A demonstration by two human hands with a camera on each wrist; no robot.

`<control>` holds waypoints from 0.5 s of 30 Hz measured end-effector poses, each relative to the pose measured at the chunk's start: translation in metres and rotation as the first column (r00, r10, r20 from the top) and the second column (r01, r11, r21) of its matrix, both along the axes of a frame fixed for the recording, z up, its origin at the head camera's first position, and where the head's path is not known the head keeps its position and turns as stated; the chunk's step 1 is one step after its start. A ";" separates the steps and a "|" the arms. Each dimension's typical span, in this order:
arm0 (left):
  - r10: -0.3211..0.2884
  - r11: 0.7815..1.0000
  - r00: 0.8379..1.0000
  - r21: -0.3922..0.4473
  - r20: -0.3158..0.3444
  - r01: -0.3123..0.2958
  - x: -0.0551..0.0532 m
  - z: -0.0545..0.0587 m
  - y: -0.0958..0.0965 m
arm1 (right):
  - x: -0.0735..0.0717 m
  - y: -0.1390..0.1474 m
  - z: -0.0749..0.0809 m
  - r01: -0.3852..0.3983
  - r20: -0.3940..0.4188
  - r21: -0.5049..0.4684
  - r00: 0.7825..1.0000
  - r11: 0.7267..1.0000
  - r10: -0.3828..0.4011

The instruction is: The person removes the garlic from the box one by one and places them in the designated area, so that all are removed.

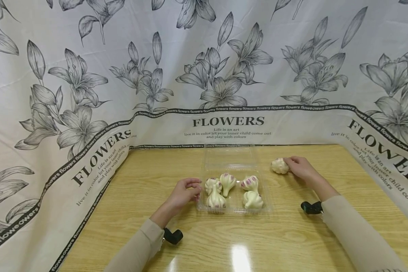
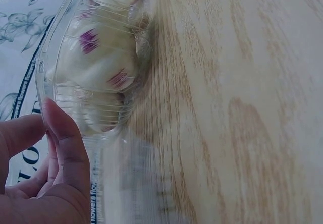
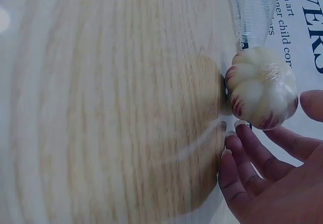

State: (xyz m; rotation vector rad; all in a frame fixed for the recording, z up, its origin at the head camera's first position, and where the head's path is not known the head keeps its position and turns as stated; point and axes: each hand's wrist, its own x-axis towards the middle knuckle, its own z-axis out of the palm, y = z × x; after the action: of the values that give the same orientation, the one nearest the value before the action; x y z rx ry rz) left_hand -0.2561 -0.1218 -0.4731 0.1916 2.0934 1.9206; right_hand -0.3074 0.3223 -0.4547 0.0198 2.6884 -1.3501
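Plainly, a strip of tabletop (image 1: 282,190) separated the plastic box (image 1: 236,201), its lid (image 1: 229,155) near the far edge, from a garlic bulb (image 1: 279,166) toward the far right corner. The left hand (image 1: 183,193) pinched the box's left rim (image 2: 45,77); the right hand (image 1: 302,168) curved its fingers beside the bulb, their grip unclear.

Head view | open run: tabletop (image 1: 204,243), lower centre, between the sleeves (image 1: 357,230) | blocked: centre, clear container (image 1: 236,209) holding bulbs (image 1: 216,200); its lid (image 1: 230,156) behind, fabric (image 1: 231,139) beyond | centre-left: left hand (image 1: 185,191) at container rim | right: narrow gap, then loose bulb (image 1: 278,166) and right hand (image 1: 301,167)
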 end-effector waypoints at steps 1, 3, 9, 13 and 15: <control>0.000 1.000 1.000 0.000 0.000 0.000 0.000 0.000 0.000 | 0.002 0.000 0.001 -0.005 -0.010 0.011 1.000 1.000 0.006; -0.001 1.000 1.000 0.001 0.001 0.001 0.001 -0.001 0.000 | 0.005 0.001 0.002 -0.021 -0.037 0.038 0.999 0.999 0.022; -0.004 1.000 1.000 0.012 0.004 0.004 0.001 -0.001 0.000 | 0.014 0.002 0.005 -0.058 -0.070 0.113 0.995 0.992 0.067; -0.006 1.000 1.000 0.021 -0.007 0.006 0.000 -0.001 0.000 | 0.019 0.005 0.008 -0.077 -0.063 0.177 0.994 0.981 0.089; -0.006 1.000 1.000 0.022 -0.008 0.006 0.000 -0.001 0.000 | 0.023 0.005 0.009 -0.082 -0.067 0.207 0.993 0.975 0.098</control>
State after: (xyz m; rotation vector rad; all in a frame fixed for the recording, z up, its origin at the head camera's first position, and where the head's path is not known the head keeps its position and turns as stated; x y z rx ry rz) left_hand -0.2560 -0.1217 -0.4739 0.2105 2.0744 1.9436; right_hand -0.2849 0.3277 -0.4457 -0.1347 2.8423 -1.0664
